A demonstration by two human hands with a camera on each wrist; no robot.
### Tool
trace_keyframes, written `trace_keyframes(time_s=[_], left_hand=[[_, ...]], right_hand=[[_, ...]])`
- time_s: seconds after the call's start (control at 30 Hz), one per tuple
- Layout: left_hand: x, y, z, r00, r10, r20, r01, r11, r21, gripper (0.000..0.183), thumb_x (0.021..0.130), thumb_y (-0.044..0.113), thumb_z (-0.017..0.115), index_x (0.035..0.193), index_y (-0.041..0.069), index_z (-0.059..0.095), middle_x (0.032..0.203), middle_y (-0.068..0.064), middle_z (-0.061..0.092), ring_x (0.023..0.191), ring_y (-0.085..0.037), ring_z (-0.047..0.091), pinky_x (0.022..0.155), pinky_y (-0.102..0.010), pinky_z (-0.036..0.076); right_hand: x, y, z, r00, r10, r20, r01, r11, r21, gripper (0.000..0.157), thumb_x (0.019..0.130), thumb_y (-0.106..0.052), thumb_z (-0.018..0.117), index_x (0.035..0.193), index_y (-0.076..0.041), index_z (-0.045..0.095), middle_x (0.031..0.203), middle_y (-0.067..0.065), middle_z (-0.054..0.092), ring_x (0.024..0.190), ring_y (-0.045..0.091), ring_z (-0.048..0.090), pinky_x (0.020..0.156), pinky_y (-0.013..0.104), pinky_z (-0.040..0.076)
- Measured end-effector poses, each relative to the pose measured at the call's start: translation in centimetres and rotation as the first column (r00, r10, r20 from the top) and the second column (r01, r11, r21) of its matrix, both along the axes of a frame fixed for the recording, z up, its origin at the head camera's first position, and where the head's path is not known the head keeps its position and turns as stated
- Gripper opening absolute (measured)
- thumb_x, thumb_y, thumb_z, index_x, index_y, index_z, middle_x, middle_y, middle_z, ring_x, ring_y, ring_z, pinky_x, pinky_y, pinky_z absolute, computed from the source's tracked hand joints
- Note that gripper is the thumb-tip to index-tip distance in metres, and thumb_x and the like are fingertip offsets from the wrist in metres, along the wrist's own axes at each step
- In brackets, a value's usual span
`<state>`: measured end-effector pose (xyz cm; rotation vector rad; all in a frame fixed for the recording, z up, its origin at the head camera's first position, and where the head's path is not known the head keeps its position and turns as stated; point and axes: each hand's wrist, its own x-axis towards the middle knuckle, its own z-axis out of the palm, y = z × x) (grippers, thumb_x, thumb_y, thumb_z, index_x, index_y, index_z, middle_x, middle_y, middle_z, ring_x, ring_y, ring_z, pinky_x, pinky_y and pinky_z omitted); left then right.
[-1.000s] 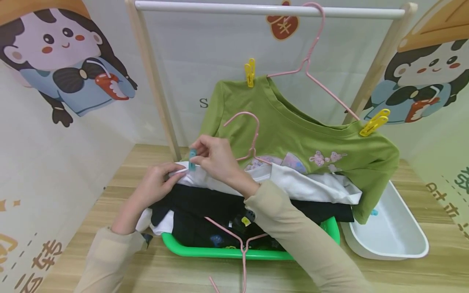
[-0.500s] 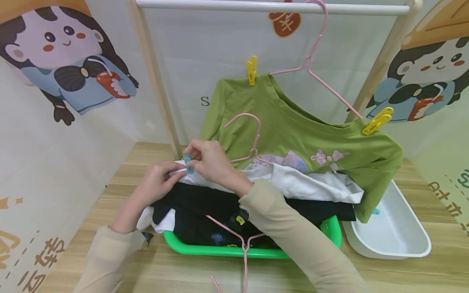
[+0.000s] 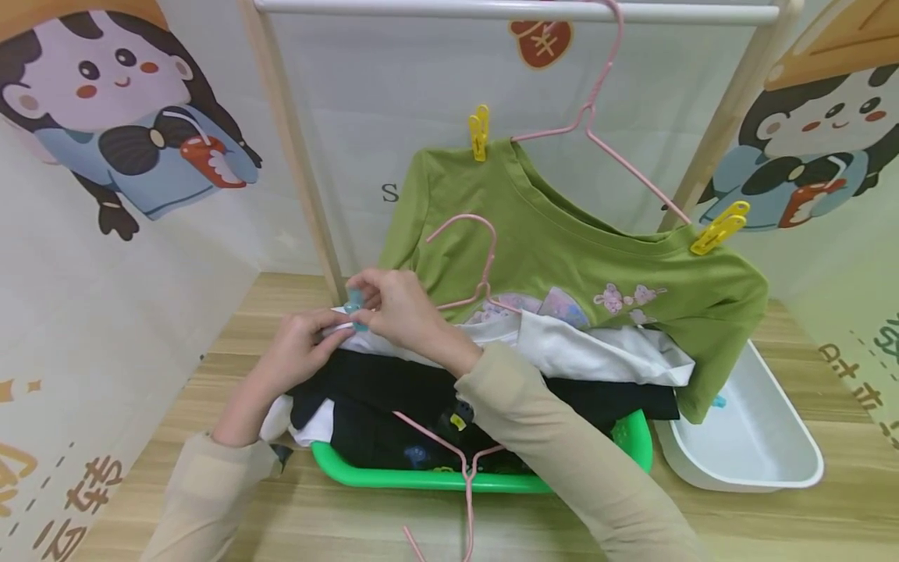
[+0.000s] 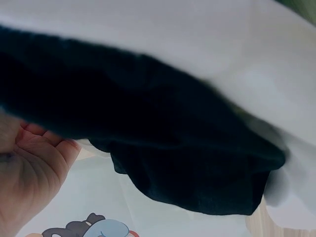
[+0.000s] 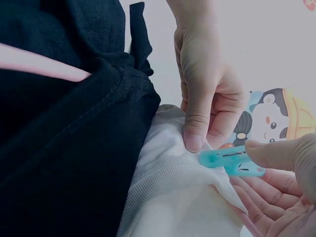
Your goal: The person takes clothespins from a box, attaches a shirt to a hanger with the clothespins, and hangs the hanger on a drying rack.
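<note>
My left hand (image 3: 298, 355) pinches the shoulder edge of a white shirt (image 3: 604, 355) between thumb and fingers. Right beside those fingertips, my right hand (image 3: 403, 308) pinches a light-blue clothespin (image 5: 232, 160). In the right wrist view the clothespin's tip overlaps the white fabric, with my right thumb on its handle end. A pink hanger (image 3: 494, 254) rises from the white shirt's neckline. Black clothing (image 4: 123, 103) fills much of the left wrist view, where part of my left hand (image 4: 39, 173) shows; its fingertips are hidden there.
Behind, a green shirt (image 3: 506, 211) hangs on a pink hanger from a white rail (image 3: 421, 9), with yellow clothespins (image 3: 719, 228) at its shoulders. A green basket (image 3: 435, 478) holds dark clothes. A white bin (image 3: 765, 460) stands right; another pink hanger (image 3: 468, 499) lies in front.
My right hand has moved slightly left with the clothespin, bringing it from above the white shirt to its edge by my left fingertips. The left hand stays nearly still.
</note>
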<state>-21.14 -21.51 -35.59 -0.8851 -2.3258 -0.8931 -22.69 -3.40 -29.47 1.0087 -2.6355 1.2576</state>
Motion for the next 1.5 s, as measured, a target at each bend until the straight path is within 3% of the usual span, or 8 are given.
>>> trace_keyframes(time_s=[0.17, 0.33, 0.53, 0.7, 0.9, 1.33, 1.5], left_hand=[[0.0, 0.1, 0.1, 1.0, 0.009, -0.019, -0.009, 1.0, -0.012, 0.009, 0.074, -0.011, 0.071, 0.082, -0.006, 0.07, 0.075, -0.01, 0.067, 0.06, -0.009, 0.055, 0.052, -0.021, 0.045], [-0.1, 0.2, 0.1, 1.0, 0.025, -0.016, -0.026, 0.999, -0.024, 0.007, 0.077, -0.008, 0.071, 0.082, -0.005, 0.07, 0.076, -0.011, 0.068, 0.063, -0.013, 0.059, 0.054, -0.028, 0.048], [-0.3, 0.2, -0.1, 0.999, 0.035, -0.014, -0.036, 0.999, -0.037, 0.009, 0.076, -0.01, 0.07, 0.084, -0.007, 0.07, 0.079, -0.014, 0.069, 0.066, -0.016, 0.061, 0.056, -0.028, 0.049], [-0.1, 0.4, 0.0, 0.999, 0.044, -0.014, -0.044, 0.999, -0.024, 0.009, 0.076, -0.01, 0.07, 0.084, -0.006, 0.07, 0.081, -0.014, 0.069, 0.068, -0.019, 0.062, 0.058, -0.033, 0.049], [-0.2, 0.3, 0.0, 0.999, 0.045, -0.018, -0.045, 0.999, -0.02, 0.009, 0.076, -0.009, 0.071, 0.084, -0.005, 0.071, 0.081, -0.013, 0.069, 0.068, -0.018, 0.062, 0.058, -0.032, 0.049], [-0.3, 0.3, -0.3, 0.999, 0.045, -0.03, -0.045, 0.999, -0.022, 0.01, 0.075, -0.009, 0.072, 0.083, -0.006, 0.071, 0.079, -0.013, 0.069, 0.064, -0.013, 0.059, 0.056, -0.023, 0.045], [-0.4, 0.3, -0.2, 0.999, 0.039, -0.025, -0.04, 0.999, -0.025, 0.01, 0.075, -0.009, 0.072, 0.084, -0.005, 0.071, 0.079, -0.012, 0.069, 0.064, -0.012, 0.058, 0.056, -0.024, 0.046]], right_hand=[[0.2, 0.3, -0.1, 0.996, -0.017, -0.084, 0.02, 0.999, 0.04, 0.043, 0.081, -0.007, 0.073, 0.121, 0.002, 0.059, 0.116, 0.013, 0.063, 0.103, 0.022, 0.061, 0.086, 0.025, 0.048], [0.8, 1.3, -0.4, 0.981, -0.001, -0.194, -0.005, 0.999, -0.032, 0.045, 0.081, -0.006, 0.073, 0.123, 0.002, 0.058, 0.123, 0.014, 0.059, 0.115, 0.024, 0.054, 0.095, 0.028, 0.042], [2.2, 3.8, -0.9, 0.946, -0.002, -0.323, -0.051, 0.987, -0.155, 0.04, 0.079, -0.003, 0.073, 0.116, 0.005, 0.061, 0.115, 0.016, 0.063, 0.105, 0.024, 0.06, 0.087, 0.024, 0.047], [3.6, 6.6, -0.9, 0.924, -0.024, -0.381, -0.075, 0.967, -0.245, 0.03, 0.078, 0.001, 0.073, 0.107, 0.006, 0.065, 0.103, 0.016, 0.067, 0.092, 0.024, 0.065, 0.079, 0.026, 0.051], [5.1, 9.4, -0.9, 0.91, -0.053, -0.411, -0.074, 0.956, -0.286, 0.028, 0.076, 0.002, 0.074, 0.103, 0.006, 0.067, 0.099, 0.015, 0.068, 0.088, 0.025, 0.064, 0.077, 0.032, 0.053], [7.7, 16.6, -1.4, 0.868, -0.212, -0.45, 0.032, 0.927, -0.375, 0.033, 0.068, 0.015, 0.074, 0.1, 0.007, 0.067, 0.094, 0.016, 0.069, 0.087, 0.02, 0.066, 0.076, 0.024, 0.052], [8.9, 20.1, -1.3, 0.854, -0.305, -0.421, 0.09, 0.885, -0.457, 0.031, 0.067, 0.022, 0.07, 0.097, 0.011, 0.067, 0.093, 0.019, 0.068, 0.087, 0.009, 0.065, 0.076, 0.02, 0.051]])
